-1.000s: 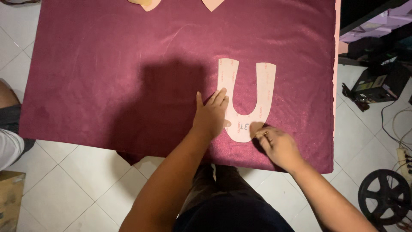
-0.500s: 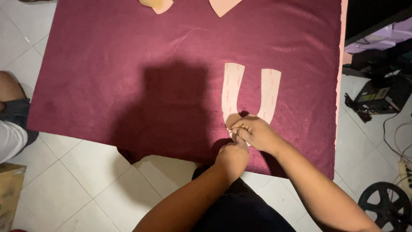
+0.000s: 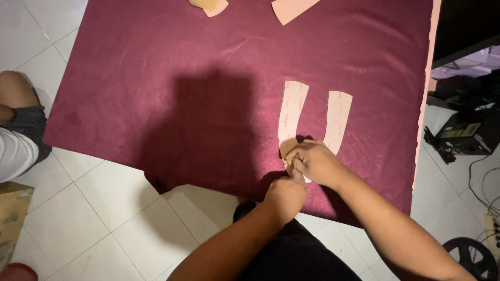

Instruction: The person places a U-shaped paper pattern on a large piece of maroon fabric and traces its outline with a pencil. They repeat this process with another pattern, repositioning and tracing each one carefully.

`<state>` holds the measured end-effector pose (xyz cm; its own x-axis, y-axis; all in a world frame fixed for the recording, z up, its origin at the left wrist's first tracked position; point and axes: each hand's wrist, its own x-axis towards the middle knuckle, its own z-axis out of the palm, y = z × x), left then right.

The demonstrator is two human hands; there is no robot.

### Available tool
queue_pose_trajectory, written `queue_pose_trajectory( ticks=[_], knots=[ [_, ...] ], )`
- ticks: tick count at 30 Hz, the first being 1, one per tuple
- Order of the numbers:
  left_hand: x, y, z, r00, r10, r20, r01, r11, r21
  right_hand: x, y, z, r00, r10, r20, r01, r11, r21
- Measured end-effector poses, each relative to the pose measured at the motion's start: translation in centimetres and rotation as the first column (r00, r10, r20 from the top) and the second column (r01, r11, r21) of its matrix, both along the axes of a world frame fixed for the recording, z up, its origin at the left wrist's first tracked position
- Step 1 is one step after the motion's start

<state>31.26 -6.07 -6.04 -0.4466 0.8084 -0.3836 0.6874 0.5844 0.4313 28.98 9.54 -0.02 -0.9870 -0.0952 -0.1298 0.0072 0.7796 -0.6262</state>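
Head view looks straight down on a table draped in maroon cloth (image 3: 208,104), with white floor tiles around it. Near the cloth's front right lies a pale U-shaped pattern (image 3: 291,112), its two arms pointing away from the person and its curved base hidden under the hands. Both hands meet at that base. The right hand (image 3: 315,164) lies over the bottom of the U, fingers curled down and pinched together at the left arm's lower end; what they pinch is too small to tell, and whether they grip the pattern itself cannot be told. The left hand (image 3: 285,195) sits just below and touching it, closed into a loose fist with the thumb pushed up against the right hand's fingers; nothing can be made out inside it. A dark shadow of the person falls across the cloth to the left of the pattern. At the cloth's far edge lie two more pale pieces (image 3: 291,8), well apart from the hands. Another person's knee (image 3: 15,91) shows at the left edge, and dark equipment (image 3: 463,135) stands on the floor to the right.
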Motion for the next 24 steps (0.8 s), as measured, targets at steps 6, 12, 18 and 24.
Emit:
queue_pose_trajectory(
  ticks=[6,12,18,24],
  knots=[
    [0.2,0.2,-0.1,0.945,0.261,0.195,-0.267,0.964,0.004,-1.6,0.0,-1.1,0.99,-0.142,-0.004,0.142,0.99,0.023],
    [-0.9,0.4,0.8,0.927,0.263,0.268,-0.265,0.964,-0.029,-0.9,-0.3,-1.1,0.994,-0.089,0.06,0.085,0.994,0.069],
    [-1.9,0.3,2.7,0.855,0.354,0.378,-0.333,0.935,-0.123,-2.9,0.0,-1.5,0.977,-0.197,-0.081,0.203,0.976,0.075],
    [-1.9,0.0,2.6,0.977,0.074,0.202,-0.07,0.997,-0.028,-3.6,-0.3,-0.9,0.969,-0.243,0.047,0.243,0.97,0.005]
  ],
)
